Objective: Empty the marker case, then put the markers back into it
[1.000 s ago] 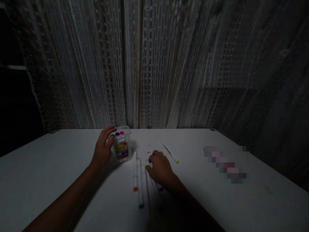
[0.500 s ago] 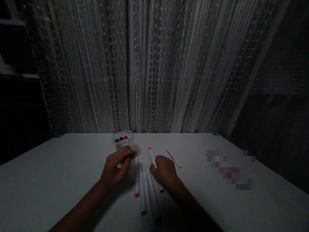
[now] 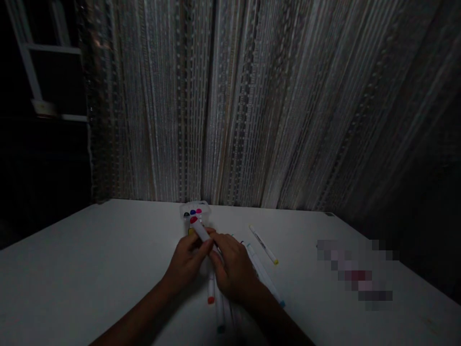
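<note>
A white marker with a red end is held up at a tilt between my two hands, red end toward the back left. My left hand pinches its upper part between thumb and fingers. The fingers of my right hand close on its lower part, hiding that end. Just behind my hands stands a clear plastic case with black, blue and pink marker ends showing. Below them lie an orange-ended marker and a green-ended marker. A blue-ended marker lies beside my right wrist.
A yellow-ended marker lies apart on the white table, right of the hands. Farther right is a pixelated, blurred item. A striped curtain hangs behind the table's back edge. The room is dim.
My right hand has brought the red-ended marker up off the table and leftward, and my left hand now grips it too. The blue-ended marker lies farther right. The view has shifted slightly.
</note>
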Tool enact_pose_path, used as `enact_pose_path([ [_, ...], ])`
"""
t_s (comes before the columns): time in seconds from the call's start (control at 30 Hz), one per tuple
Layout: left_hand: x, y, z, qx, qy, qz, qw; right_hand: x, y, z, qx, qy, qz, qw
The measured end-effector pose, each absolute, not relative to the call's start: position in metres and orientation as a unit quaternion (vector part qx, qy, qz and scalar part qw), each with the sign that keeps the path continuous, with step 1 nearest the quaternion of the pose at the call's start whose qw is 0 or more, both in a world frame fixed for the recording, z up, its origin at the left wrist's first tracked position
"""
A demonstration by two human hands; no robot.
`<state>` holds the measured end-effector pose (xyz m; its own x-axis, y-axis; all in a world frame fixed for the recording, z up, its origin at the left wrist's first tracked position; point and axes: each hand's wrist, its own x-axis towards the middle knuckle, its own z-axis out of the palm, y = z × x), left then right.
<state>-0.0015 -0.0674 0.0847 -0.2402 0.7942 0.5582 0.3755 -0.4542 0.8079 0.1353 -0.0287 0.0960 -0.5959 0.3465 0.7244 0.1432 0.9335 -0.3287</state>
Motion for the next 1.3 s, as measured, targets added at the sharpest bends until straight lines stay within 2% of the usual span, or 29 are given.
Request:
enact_pose_path([
  [0.17,-0.032,-0.074,0.141,0.476,0.462,0.748,-0.015,0.125,-0.026,0.098,-0.210,-0.847,0.126,0.472],
  [0.27,-0.058,-0.067,0.160,0.460,0.479,0.746,-0.044,0.118,-0.017,0.094,-0.266,-0.823,0.149,0.480],
  [0.4,-0.083,-0.050,0.149,0.481,0.544,0.688,-0.013,0.103,0.004,0.092,-0.301,-0.817,0.204,0.447],
  [0.57,-0.089,-0.040,0.132,0.514,0.588,0.624,0.000,0.077,0.037,0.092,-0.323,-0.783,0.368,0.385],
  [0.7,-0.093,-0.039,0.131,0.519,0.576,0.631,-0.008,0.060,0.049,0.088,-0.237,-0.718,0.535,0.377],
  [0.8,-0.096,-0.034,0.125,0.542,0.592,0.596,0.028,0.051,0.049,0.085,-0.159,-0.674,0.616,0.376],
  [1.0,-0.089,-0.031,0.114,0.546,0.577,0.597,0.110,0.055,0.044,0.073,-0.176,-0.670,0.628,0.353],
  [1.3,-0.063,-0.062,0.130,0.544,0.575,0.560,0.245,0.095,0.008,0.074,-0.176,-0.687,0.638,0.300],
])
